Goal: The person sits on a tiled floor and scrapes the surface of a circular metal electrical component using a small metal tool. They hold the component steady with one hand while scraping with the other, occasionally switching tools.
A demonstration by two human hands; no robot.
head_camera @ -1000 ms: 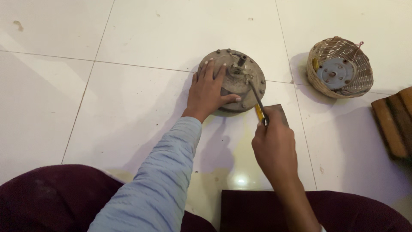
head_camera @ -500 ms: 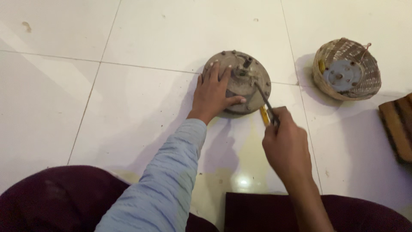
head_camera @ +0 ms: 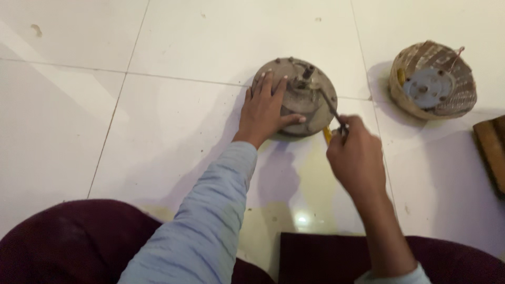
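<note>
Pressing flat on the round motor housing [head_camera: 302, 100], the left hand [head_camera: 265, 110] lies open with fingers spread across its left half. The housing sits on the white floor [head_camera: 158, 131]. Just right of the housing, the right hand [head_camera: 357, 158] is closed around a yellow-handled screwdriver [head_camera: 332, 113], its shaft reaching the housing's top. Farther right lies a coil-wound stator [head_camera: 434, 79].

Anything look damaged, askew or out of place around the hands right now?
The round motor housing under the left hand looks grimy and worn. The right hand holds a screwdriver against it. A second part with copper windings lies separately on the floor tiles, tilted on its side.
</note>
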